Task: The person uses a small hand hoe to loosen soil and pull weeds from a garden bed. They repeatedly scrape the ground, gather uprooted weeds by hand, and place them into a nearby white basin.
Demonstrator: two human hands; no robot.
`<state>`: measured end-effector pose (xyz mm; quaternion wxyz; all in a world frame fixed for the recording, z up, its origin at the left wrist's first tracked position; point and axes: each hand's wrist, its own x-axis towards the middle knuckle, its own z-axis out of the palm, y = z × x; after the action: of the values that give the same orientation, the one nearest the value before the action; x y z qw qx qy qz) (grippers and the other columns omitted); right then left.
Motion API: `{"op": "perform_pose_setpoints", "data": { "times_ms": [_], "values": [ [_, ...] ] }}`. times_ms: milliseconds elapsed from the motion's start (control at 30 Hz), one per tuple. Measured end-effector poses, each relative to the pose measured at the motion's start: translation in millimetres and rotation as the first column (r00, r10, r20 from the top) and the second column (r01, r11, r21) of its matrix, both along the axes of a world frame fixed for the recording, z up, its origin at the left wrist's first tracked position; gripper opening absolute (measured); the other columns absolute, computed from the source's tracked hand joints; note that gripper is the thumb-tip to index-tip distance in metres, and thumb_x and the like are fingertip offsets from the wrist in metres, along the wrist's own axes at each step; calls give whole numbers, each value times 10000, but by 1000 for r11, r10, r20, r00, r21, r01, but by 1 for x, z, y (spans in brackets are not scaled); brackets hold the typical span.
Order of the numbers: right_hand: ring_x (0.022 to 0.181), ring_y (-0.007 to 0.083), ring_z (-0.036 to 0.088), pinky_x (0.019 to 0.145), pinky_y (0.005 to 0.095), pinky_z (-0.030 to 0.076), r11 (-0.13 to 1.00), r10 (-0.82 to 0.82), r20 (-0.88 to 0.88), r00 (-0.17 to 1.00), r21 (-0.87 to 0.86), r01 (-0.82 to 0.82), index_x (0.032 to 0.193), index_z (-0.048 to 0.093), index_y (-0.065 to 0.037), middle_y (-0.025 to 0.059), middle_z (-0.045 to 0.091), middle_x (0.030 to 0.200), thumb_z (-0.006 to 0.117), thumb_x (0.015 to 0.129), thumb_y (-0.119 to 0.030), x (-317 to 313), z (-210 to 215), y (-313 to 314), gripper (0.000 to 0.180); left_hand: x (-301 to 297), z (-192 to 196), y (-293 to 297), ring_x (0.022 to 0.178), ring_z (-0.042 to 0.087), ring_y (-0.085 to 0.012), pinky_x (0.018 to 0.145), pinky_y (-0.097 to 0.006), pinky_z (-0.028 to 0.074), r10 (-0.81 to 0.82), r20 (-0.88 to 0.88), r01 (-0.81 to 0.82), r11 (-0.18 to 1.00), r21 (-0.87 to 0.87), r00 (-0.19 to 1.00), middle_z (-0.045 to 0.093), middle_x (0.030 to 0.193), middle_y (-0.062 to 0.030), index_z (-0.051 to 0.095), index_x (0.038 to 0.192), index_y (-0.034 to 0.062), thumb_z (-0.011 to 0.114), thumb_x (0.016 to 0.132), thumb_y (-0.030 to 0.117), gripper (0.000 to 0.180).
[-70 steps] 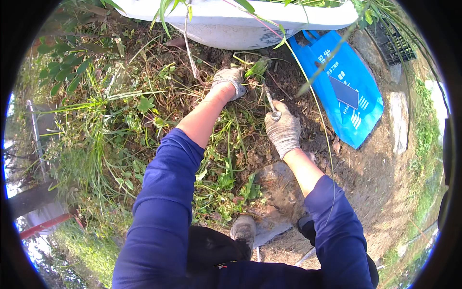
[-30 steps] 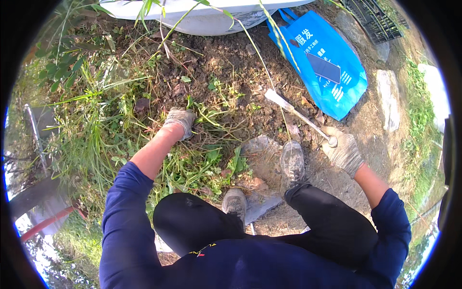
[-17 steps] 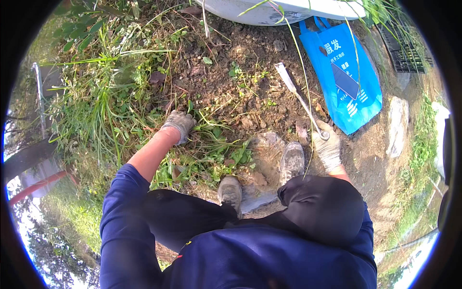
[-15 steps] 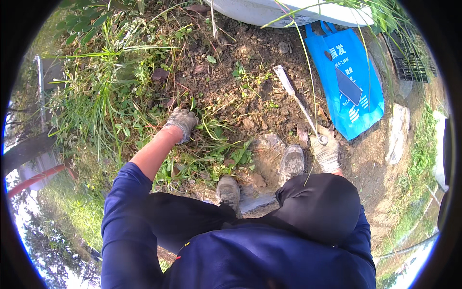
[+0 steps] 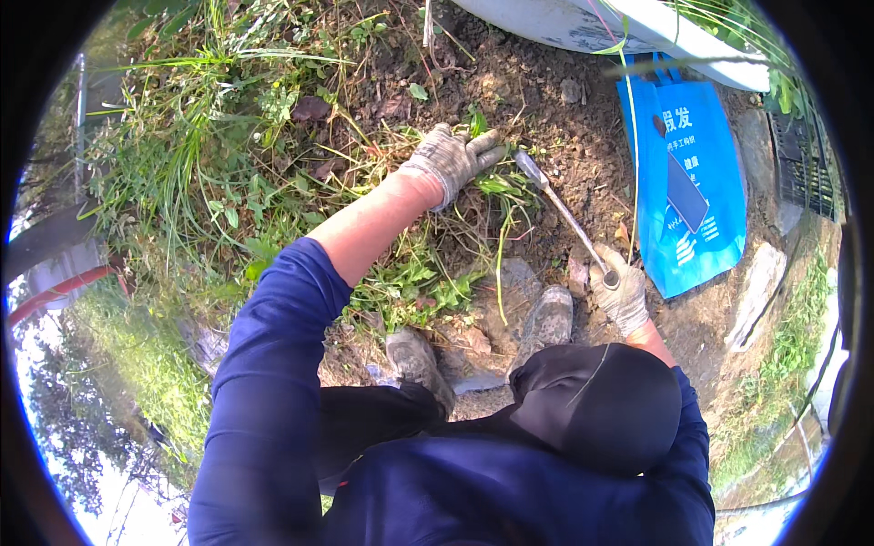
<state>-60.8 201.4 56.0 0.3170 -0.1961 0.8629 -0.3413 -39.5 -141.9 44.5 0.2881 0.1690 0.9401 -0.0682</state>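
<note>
My left hand [image 5: 448, 164], in a dirty pale work glove, reaches over the soil with its fingers stretched out to the right, touching a loose heap of pulled weeds [image 5: 499, 186]. It looks open; the undersides of the fingers are hidden. In my right hand [image 5: 623, 293], gloved too, is the handle of a narrow-bladed metal hand trowel [image 5: 572, 221] with a ringed end. Its blade points away and left, close to the left fingertips and the weeds. Bare brown soil [image 5: 555, 136] lies beyond the blade.
A blue bag [image 5: 701, 246] lies flat at the right with a dark phone [image 5: 687, 193] on it. Beyond stands a white tub [image 5: 564, 23]. Tall grass [image 5: 196, 136] grows at the left. My shoes [image 5: 546, 320] stand close by; a pale stone [image 5: 757, 296] lies right.
My left hand has swept right across the soil, and weeds now lie by the trowel's blade. The right hand still holds the trowel, its blade now lower. The whole view has shifted slightly.
</note>
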Motion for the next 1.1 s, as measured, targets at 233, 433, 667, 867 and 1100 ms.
{"op": "perform_pose_setpoints", "data": {
  "times_ms": [233,433,667,867,1100],
  "values": [
    [676,290,649,701,384,489,996,23,-229,973,85,-4,1097,650,-94,121,673,763,646,777,-176,23,-6,21,331,-63,-17,32,1156,560,-224,869,-430,445,55,199,-37,995,-92,979,368,1451,-66,325,1426,194,623,828,183,668],
    [749,282,679,666,336,538,984,-177,-131,975,-33,175,1036,658,-41,143,687,853,649,763,-77,34,4,70,275,-13,-6,10,1118,558,-228,984,-423,361,-19,124,26,998,-57,992,600,1152,-42,558,1210,155,525,870,127,343],
    [698,277,675,614,344,523,990,-47,-84,995,-135,35,1096,639,-62,154,679,844,651,769,-72,20,-16,-27,327,87,28,-68,1152,534,-245,956,-428,374,247,454,-176,965,-193,856,597,1147,-55,587,1155,148,631,786,155,372],
    [671,102,596,601,250,477,997,-37,78,996,-67,42,1127,641,-65,65,671,806,637,809,-75,10,-25,-59,318,130,23,-86,1124,539,-244,938,-436,376,248,339,-178,958,-223,908,584,1143,-67,573,1132,131,563,823,135,309],
    [648,171,619,605,269,500,996,59,-215,975,71,-45,1104,623,-22,85,662,816,637,851,-117,5,-16,-55,271,129,16,-84,1078,568,-255,915,-444,376,294,313,-245,951,-188,903,600,1089,-80,582,1116,123,570,812,132,304]
  ]
}}
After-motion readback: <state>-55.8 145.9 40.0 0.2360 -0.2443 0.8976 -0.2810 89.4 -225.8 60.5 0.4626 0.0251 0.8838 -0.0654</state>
